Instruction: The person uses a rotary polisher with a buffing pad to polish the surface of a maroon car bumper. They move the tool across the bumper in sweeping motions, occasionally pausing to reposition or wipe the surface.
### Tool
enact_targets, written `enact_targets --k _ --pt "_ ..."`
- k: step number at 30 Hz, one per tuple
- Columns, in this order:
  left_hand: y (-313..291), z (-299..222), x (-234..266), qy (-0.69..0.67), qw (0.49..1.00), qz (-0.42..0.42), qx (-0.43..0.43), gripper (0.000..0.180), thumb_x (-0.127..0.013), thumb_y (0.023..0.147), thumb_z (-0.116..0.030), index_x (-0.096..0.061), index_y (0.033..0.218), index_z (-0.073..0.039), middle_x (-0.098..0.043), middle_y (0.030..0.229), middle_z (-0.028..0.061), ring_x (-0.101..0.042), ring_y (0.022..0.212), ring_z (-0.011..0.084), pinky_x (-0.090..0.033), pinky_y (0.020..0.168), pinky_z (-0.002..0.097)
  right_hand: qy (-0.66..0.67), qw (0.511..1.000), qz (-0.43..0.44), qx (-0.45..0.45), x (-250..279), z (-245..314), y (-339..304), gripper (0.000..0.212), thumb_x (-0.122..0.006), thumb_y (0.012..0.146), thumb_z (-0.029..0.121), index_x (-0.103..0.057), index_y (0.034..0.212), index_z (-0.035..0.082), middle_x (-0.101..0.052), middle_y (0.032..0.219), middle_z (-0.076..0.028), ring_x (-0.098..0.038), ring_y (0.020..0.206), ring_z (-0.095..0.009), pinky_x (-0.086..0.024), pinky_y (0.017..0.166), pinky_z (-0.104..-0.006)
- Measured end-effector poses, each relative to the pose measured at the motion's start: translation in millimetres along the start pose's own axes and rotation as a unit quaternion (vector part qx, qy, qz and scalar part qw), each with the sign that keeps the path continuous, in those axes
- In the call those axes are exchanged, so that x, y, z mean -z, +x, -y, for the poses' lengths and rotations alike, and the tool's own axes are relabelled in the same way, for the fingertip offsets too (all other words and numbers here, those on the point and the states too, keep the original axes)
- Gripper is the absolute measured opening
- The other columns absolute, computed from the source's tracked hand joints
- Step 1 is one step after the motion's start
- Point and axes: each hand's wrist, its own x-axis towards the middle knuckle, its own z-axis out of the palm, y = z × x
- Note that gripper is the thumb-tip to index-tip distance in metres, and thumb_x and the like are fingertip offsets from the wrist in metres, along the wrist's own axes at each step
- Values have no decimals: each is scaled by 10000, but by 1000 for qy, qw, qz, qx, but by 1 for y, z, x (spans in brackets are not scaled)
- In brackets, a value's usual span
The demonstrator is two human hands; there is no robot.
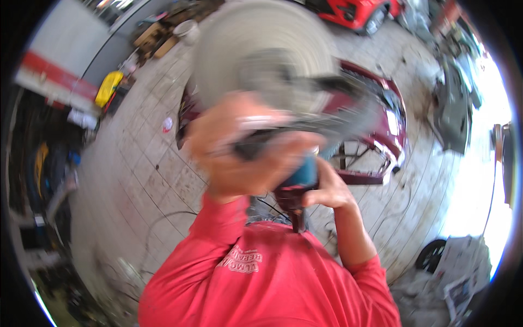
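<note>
Close before me is a power polisher (303, 175) with a teal and dark body, held up in both hands. Its big, pale round pad (218, 49) fills the upper middle, smeared by motion. My left hand (234, 155) is wrapped round a black handle (338, 122) near the pad, also blurred. Against the teal body my right hand (333, 188) is curled, with the thumb on the near side. Behind the tool, a glossy maroon car bumper (396, 128) lies partly hidden; the pad and my hands cover its middle.
Cables (155, 223) trail over the tiled floor (136, 180). A red car (354, 8) stands at the far side. Grey body panels (455, 109) lean on the right. A white bucket (187, 31), cardboard boxes (150, 35) and a yellow object (109, 89) sit far left.
</note>
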Motion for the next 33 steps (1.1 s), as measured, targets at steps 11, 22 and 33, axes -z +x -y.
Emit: enact_targets --k 11,22,33 --pt "-23 -25 -129 -206 957 205 -20 824 -850 755 -653 -684 1356 -114 -656 1345 151 -603 1258 351 -469 1036 497 157 915 -314 201 56 -44 -257 1003 -925 832 308 -362 1628 74 -486 1572 -185 -548 1412 -374 -564 1088 -571" --pt "-177 135 -144 184 808 543 137 1174 -979 626 -457 -419 1633 -229 -416 1628 164 -464 1421 458 -556 1009 575 89 763 -581 269 -22 -17 -319 1085 -883 837 416 -257 1633 27 -441 1562 -190 -539 1408 -404 -600 1056 -562" --pt "-134 169 -103 30 856 500 128 793 -954 584 -314 -671 1321 -236 -545 1308 117 -535 1220 382 -547 1011 528 108 756 -593 257 -91 -20 -251 1057 -867 839 439 -292 1610 -1 -471 1523 -185 -530 1401 -390 -613 1039 -524"
